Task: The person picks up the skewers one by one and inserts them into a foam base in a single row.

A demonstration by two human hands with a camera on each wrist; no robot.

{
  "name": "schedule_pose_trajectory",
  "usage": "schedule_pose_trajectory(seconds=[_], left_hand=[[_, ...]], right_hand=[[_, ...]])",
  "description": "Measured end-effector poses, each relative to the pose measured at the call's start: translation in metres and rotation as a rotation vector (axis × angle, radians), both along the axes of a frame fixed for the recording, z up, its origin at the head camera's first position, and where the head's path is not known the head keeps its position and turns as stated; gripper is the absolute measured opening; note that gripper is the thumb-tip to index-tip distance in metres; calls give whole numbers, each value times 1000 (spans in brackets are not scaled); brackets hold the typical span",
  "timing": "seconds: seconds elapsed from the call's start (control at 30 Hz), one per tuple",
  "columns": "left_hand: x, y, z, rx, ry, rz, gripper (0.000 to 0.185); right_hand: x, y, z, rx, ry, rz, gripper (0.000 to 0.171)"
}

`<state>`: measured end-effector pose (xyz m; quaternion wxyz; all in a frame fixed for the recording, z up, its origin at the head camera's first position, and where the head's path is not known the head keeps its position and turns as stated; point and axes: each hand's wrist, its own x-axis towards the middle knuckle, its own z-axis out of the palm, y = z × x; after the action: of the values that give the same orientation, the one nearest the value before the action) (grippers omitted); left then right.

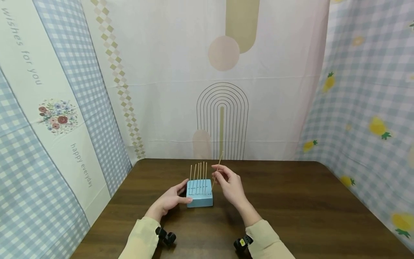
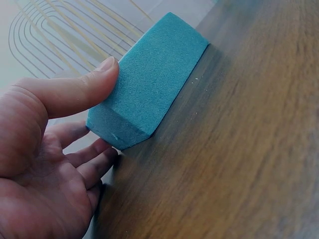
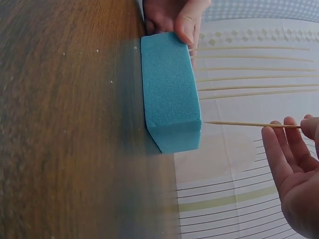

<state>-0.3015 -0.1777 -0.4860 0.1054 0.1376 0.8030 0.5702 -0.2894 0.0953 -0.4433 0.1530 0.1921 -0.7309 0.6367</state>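
A dark brown wooden table (image 1: pixel 291 201) with a visible grain fills the lower half of the head view, its far edge running straight across and its far corners cut at an angle. Fabric backdrops close it in on three sides. At 12 o'clock hangs a pale cream cloth (image 1: pixel 181 90) printed with a line-drawn arch (image 1: pixel 222 118), a pink circle (image 1: pixel 224 53) and a tan rounded bar (image 1: pixel 242 21). At 9 o'clock hangs a blue-and-white gingham cloth (image 1: pixel 61 46) with a white band carrying a flower bouquet (image 1: pixel 58 116) and the words "happy everyday". At 3 o'clock hangs a gingham cloth with yellow pineapples (image 1: pixel 378 127). The light is soft and even.
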Motion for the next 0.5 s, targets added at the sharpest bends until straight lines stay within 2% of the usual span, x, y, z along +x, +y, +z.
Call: schedule_pose_trajectory(seconds=[0.27, 0.5], left_hand=[[-1, 1, -1, -3, -5, 9, 98], [-1, 2, -1, 8, -2, 7, 96]], right_hand=[[0, -1, 1, 96, 57, -25, 29], [-2, 0, -1, 94, 86, -9, 28]])
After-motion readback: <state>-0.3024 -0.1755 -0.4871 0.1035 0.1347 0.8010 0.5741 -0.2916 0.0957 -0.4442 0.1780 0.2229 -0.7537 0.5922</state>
